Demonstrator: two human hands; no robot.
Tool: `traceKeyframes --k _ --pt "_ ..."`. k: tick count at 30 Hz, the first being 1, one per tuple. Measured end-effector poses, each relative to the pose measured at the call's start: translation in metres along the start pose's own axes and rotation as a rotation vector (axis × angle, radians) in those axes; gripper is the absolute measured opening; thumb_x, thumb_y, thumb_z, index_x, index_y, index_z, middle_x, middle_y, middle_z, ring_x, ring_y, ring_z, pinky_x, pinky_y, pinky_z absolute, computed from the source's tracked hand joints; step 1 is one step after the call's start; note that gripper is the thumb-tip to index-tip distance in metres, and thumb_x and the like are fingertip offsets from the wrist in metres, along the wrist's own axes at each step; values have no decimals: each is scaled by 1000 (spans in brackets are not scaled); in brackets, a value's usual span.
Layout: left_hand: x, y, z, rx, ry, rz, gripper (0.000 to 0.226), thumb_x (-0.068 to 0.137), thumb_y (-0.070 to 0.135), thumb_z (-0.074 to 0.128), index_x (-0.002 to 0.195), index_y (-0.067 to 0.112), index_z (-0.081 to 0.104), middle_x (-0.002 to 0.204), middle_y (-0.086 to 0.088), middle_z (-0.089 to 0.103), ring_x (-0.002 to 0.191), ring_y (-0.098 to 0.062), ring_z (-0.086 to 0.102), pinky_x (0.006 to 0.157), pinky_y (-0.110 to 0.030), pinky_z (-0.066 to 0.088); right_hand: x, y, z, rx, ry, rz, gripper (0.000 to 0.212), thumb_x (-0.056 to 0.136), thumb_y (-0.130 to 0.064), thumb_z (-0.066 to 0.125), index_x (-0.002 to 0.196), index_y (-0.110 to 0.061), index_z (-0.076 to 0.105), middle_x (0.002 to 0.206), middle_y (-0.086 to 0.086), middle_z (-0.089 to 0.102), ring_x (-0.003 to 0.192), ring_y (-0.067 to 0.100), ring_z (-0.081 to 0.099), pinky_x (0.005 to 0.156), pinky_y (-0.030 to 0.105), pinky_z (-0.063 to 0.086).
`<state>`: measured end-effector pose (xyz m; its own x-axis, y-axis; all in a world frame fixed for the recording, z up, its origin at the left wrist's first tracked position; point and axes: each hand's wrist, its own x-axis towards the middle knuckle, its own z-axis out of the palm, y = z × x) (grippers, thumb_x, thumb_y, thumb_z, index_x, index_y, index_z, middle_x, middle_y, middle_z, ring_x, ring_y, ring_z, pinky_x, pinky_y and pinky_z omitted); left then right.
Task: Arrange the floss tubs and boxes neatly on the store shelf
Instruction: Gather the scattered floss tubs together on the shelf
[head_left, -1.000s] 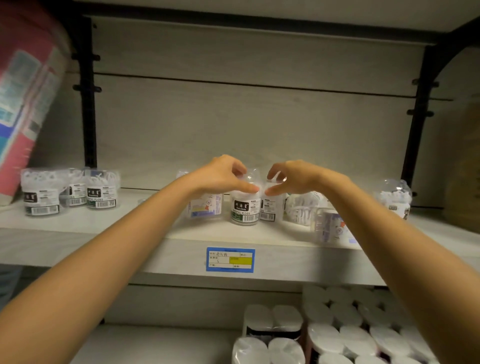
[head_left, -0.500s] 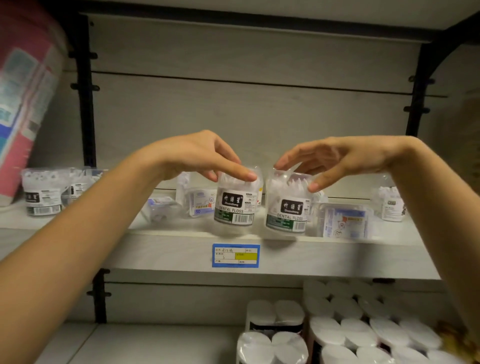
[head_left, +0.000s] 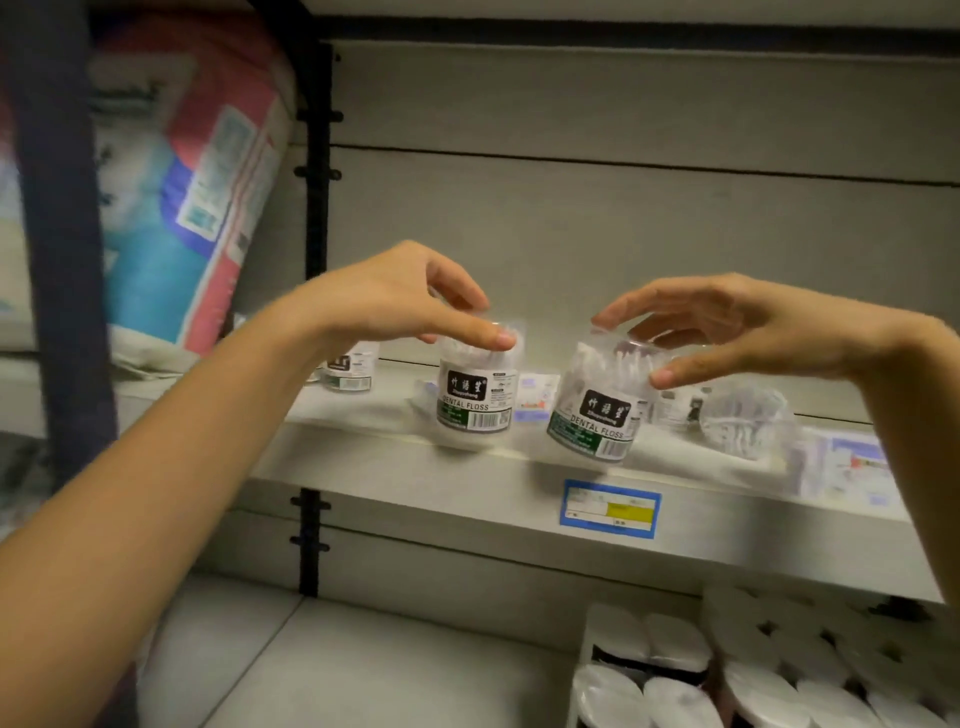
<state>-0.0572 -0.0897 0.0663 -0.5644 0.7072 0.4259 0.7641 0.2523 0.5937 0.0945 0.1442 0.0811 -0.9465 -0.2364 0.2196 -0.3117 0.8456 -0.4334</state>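
The left hand grips the top of one floss tub, fingers curled over its lid and thumb at the front rim; the tub sits upright at the front edge of the shelf. The right hand clamps a second tub the same way, this one tilted and apparently lifted just clear of the shelf edge. Two tubs are held; a third tub stands farther back on the left, and a clear one lies on its side to the right. Two small boxes show: one box between the held tubs, another box at far right, blurred.
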Motion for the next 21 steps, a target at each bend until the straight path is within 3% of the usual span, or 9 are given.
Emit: traceKeyframes --k 5,11,18,21 --pt "-22 -48 -52 38 104 -33 58 53 48 76 105 24 65 92 7 65 85 -9 61 70 -20 48 61 -26 31 -23 32 -20 51 72 -24 66 121 -32 54 121 -21 61 112 3 59 88 16 50" --pt "-24 -109 -109 144 133 -13 56 65 43 76 115 22 62 102 8 61 88 -3 55 67 -12 41 148 -52 68 -70 106 33 51 74 -31 66 123 -39 52 128 -20 54 116 3 54 94 23 49" --pt "-15 -152 -131 245 125 47 62 71 51 69 123 20 57 116 4 59 100 -11 53 85 -24 40 214 -52 100 -142 -1 173 41 84 -25 64 116 -46 49 129 -20 51 118 4 52 105 34 42" --pt "-15 -160 -130 268 104 84 62 72 53 66 124 20 55 120 2 59 98 -11 53 82 -23 43 218 -56 106 -137 -3 217 39 84 -33 60 119 -44 48 133 -22 45 127 6 44 108 35 37"
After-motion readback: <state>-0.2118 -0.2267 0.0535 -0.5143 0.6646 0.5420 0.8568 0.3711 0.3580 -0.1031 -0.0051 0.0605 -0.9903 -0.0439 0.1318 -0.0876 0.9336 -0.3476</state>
